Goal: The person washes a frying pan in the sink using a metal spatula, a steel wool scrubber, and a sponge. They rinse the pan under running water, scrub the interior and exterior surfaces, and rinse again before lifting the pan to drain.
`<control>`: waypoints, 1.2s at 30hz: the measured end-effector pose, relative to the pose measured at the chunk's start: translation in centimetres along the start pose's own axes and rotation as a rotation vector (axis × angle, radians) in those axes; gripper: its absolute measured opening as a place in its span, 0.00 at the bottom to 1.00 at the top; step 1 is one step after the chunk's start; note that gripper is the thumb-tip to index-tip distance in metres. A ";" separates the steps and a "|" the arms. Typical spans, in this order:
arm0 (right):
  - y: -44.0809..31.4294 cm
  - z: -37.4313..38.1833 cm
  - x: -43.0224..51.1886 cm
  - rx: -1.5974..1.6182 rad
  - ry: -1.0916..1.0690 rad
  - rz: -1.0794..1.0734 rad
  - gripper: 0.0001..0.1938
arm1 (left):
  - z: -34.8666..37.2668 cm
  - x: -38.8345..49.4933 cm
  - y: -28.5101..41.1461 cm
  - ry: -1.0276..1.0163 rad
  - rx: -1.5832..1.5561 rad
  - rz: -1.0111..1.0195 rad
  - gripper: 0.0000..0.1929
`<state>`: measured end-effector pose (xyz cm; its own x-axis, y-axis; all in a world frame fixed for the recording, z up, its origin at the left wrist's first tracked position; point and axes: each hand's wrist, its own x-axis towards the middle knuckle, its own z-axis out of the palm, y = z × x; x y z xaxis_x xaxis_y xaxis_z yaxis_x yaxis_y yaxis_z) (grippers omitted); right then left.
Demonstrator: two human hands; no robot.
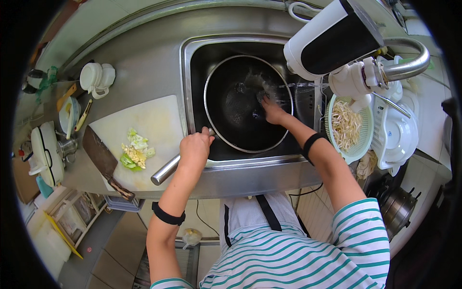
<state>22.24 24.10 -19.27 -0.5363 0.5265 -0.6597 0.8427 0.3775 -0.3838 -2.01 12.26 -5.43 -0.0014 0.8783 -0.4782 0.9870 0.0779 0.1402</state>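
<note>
My left hand [195,146] is wrapped around the metal handle [166,169] of a dark wok [234,126] that rests in the sink. Inside the wok, my right hand [273,111] has its fingertips down in the water at the right side; splashing and blur hide what they touch or hold. A stream of water [306,85] runs in from the right, from the faucet with a white and black housing [339,39]. Bubbles show on the wok's dark bottom.
Left of the sink [186,90], a white cutting board [162,115] carries chopped scallion and minced garlic [135,153] beside a cleaver [99,151]. A pale green colander [368,126] of bean sprouts [344,124] stands at the right, near white dishes [399,130]. A steel pot [399,206] sits lower right.
</note>
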 end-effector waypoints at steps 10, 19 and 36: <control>-8.9 -0.2 1.4 0.352 -0.060 -0.486 0.28 | -0.4 0.3 0.1 0.024 0.059 0.024 0.13; -4.4 0.1 1.0 -0.122 -0.305 0.090 0.16 | -0.4 0.0 0.1 0.027 0.048 0.029 0.14; -13.5 -3.2 5.9 0.763 0.158 -0.067 0.22 | 0.0 0.1 -0.4 0.027 0.083 0.079 0.15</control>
<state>7.52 24.54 -15.87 -0.5388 0.6450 -0.5418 0.5770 -0.1861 -0.7953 -2.40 12.29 -5.57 0.0738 0.8925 -0.4450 0.9941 -0.0303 0.1042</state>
